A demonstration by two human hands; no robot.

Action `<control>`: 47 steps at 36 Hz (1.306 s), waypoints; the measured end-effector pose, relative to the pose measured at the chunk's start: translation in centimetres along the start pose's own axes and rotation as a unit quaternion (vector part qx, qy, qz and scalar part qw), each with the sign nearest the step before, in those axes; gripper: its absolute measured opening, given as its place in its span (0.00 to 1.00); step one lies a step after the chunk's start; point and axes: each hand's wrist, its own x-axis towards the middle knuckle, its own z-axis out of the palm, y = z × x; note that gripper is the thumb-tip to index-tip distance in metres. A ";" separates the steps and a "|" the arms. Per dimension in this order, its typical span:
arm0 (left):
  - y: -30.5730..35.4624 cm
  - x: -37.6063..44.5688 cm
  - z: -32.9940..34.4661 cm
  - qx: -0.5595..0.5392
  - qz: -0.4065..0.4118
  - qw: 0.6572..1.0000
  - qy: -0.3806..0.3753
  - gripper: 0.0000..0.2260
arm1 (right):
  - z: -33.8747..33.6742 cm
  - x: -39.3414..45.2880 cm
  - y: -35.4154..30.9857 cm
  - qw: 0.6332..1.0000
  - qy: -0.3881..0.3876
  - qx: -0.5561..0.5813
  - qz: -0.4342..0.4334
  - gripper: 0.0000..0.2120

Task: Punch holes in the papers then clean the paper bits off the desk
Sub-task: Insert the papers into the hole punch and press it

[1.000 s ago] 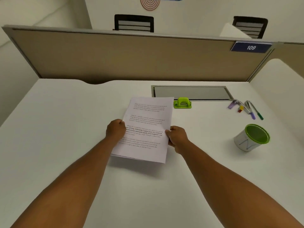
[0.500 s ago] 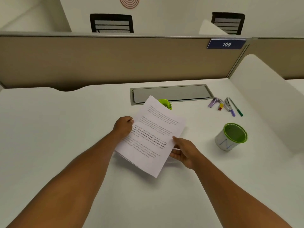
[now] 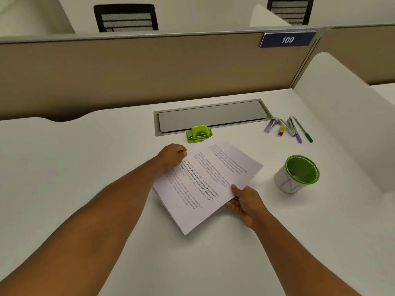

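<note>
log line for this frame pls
phase: pre-punch | left hand: grips papers | right hand: grips papers | hole punch: untouched

Two bare forearms come into the picture from the near edge, one at the near left and one at the near right. No sleeve covers either of them as far as the picture shows. The left hand (image 3: 172,155) and the right hand (image 3: 245,201) are bare as well, with no glove. Each forearm looks broad at the near edge and narrows toward the wrist, as a wide-angle lens makes it.
</note>
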 end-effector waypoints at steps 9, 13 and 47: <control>-1.0 2.0 -0.7 0.008 -0.018 1.000 -0.005 0.15 | 0.5 0.4 0.4 0.996 0.066 0.047 -0.026 0.13; -1.9 2.7 -1.5 0.000 -0.021 1.000 -0.001 0.12 | 0.9 0.5 0.8 0.993 0.090 0.071 -0.031 0.09; 3.7 10.0 -1.6 0.095 0.083 0.983 0.134 0.13 | 5.2 2.0 1.6 0.981 0.171 0.079 -0.035 0.10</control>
